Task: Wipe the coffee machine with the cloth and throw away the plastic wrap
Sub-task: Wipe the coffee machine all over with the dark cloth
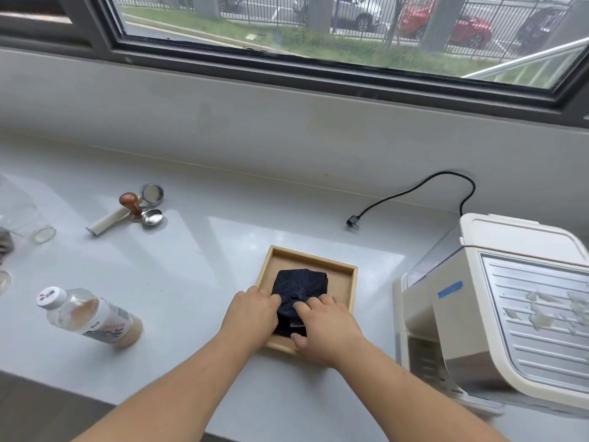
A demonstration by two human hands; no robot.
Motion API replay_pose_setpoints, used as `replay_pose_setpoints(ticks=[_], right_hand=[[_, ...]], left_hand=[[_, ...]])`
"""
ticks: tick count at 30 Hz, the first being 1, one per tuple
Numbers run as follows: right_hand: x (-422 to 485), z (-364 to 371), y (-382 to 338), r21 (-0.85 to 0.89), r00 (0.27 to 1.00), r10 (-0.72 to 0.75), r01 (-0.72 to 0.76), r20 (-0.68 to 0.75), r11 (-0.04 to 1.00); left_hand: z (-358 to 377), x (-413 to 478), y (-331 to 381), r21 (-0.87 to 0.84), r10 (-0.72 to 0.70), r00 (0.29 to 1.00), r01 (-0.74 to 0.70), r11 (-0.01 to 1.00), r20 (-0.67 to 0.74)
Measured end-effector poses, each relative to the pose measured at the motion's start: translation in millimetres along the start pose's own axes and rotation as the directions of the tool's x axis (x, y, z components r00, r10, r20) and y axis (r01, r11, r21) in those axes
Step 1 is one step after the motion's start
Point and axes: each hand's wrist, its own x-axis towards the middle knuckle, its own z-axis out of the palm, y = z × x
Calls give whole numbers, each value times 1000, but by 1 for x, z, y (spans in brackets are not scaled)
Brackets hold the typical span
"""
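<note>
Fingers of the right hand are curled over the dark cloth, with the thumb at its near edge. The cloth's left side is gripped by the left hand. It is held from both sides, likely so it can be lifted, folded, out of the wooden tray. Bits of plastic wrap are seen on the coffee machine, close by on the right.

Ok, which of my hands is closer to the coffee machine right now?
Right. The right hand is on the cloth's machine-side edge in the tray; the left hand is on the cloth's opposite edge, farther from the coffee machine.
</note>
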Motion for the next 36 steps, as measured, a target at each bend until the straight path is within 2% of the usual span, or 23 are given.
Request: replay_pose_setpoints(ticks=[3, 6, 13, 17, 21, 25, 30, 36], right_hand=[[-2, -7, 4, 58, 999, 26, -24, -39, 998], [-2, -21, 10, 173, 994, 96, -84, -59, 981], [-4, -66, 18, 287, 971, 177, -126, -159, 950], [-14, -99, 24, 432, 940, 257, -140, -225, 891], [-28, -141, 30, 542, 920, 269, -77, -286, 837], [-44, -178, 39, 514, 889, 264, -38, -374, 857], [-66, -222, 49, 451, 862, 229, -1, -452, 892], [-92, -269, 58, 433, 822, 194, 70, -535, 899]], left_hand=[[-6, 0, -2, -239, -77, 996, 62, 969, -53], [-20, 1, -5, -534, -171, 985, 137, 834, -14], [-73, 9, 1, -744, -253, 967, 181, 643, 17], [-109, 13, 5, -783, -269, 963, 170, 599, 3], [-143, 11, 3, -755, -274, 962, 165, 635, -20], [-173, 8, 0, -704, -276, 960, 162, 692, -51], [-213, 16, 7, -525, -223, 964, 116, 843, -145], [-254, 17, 17, -490, -199, 958, 75, 869, -207]])
